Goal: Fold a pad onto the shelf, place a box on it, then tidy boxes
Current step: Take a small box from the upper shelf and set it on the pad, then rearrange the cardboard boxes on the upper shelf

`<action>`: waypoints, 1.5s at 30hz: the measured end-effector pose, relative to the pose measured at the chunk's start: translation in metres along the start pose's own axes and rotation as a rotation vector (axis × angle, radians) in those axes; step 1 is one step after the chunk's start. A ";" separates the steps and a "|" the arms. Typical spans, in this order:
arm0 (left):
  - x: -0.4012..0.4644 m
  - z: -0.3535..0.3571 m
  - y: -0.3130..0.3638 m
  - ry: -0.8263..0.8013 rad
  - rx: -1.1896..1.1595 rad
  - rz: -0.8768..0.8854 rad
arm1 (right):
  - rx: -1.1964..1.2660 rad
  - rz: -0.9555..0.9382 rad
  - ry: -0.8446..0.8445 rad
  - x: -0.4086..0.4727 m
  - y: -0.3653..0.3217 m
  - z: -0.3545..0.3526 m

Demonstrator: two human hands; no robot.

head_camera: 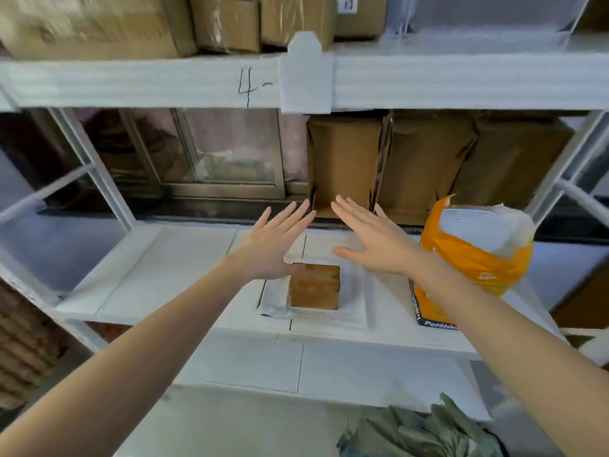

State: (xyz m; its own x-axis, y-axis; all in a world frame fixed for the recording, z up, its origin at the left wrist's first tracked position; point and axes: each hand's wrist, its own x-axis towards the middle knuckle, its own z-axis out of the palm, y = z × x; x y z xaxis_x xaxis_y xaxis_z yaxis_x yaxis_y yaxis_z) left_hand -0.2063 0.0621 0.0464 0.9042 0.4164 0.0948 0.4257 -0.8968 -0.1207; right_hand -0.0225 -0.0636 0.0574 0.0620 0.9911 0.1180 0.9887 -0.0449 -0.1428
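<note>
A small brown cardboard box (314, 286) stands on a folded white pad (356, 301) in the middle of the white shelf (158, 268). My left hand (275, 244) hovers above and just left of the box, fingers spread, holding nothing. My right hand (372, 237) hovers above and right of it, also flat and spread. Both hands point toward a tall open brown box (344, 159) at the back of the shelf. Two more brown boxes (425, 163) stand to its right.
An orange bag of white pads (474, 255) stands at the right of the shelf beside my right forearm. The upper shelf beam (131, 82) marked "4-" carries several taped boxes (227, 23). A grey-green cloth (425, 430) lies at the bottom right.
</note>
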 end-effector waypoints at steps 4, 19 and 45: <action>-0.021 -0.041 0.010 0.083 0.044 0.000 | -0.044 -0.047 0.048 -0.024 -0.023 -0.044; -0.065 -0.175 0.005 0.478 0.009 -0.010 | -0.076 -0.150 0.338 -0.064 -0.073 -0.176; -0.053 -0.225 -0.108 0.674 0.020 -0.119 | -0.065 -0.175 0.465 0.041 -0.122 -0.221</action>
State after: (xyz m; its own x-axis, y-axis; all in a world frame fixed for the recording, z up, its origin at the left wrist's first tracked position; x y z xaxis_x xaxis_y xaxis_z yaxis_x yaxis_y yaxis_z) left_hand -0.3079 0.1033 0.2771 0.6347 0.3220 0.7025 0.5275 -0.8448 -0.0893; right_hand -0.1100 -0.0455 0.2969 -0.0664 0.8240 0.5627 0.9953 0.0948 -0.0214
